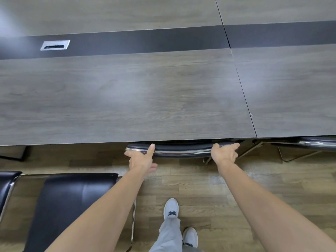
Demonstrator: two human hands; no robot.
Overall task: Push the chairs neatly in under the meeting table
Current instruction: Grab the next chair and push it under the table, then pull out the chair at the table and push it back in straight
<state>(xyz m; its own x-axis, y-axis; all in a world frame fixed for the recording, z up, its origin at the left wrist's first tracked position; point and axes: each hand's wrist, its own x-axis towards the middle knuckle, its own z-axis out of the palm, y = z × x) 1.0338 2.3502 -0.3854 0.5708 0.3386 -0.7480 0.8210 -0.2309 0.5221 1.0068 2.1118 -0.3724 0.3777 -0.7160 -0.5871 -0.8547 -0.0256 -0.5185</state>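
Head view looks down on the meeting table (127, 99), a grey wood-grain top with a dark strip running across it and a metal cable port (55, 45) set into that strip. One chair (181, 149) sits pushed in under the near edge of the table, so only the top of its black backrest and its chrome rail show beyond the table edge. The left hand (141, 158) rests on the left end of that rail, fingers spread open, index finger extended up across the backrest toward the table edge and thumb pointing out to the side; it does not wrap the rail. The right hand (224, 152) rests on the right end of the same rail, fingers loosely spread and extended along the backrest, palm against the chrome. A second chair (72, 202) with a black seat and chrome frame stands clear of the table, on the wooden floor (254, 179) nearer the camera than the table edge and left of the left forearm. A third chair (312, 144) shows at the table edge to the right of the first, also tucked under. Two grey shoes (171, 208) stand on the floor back from the table edge, between the forearms.
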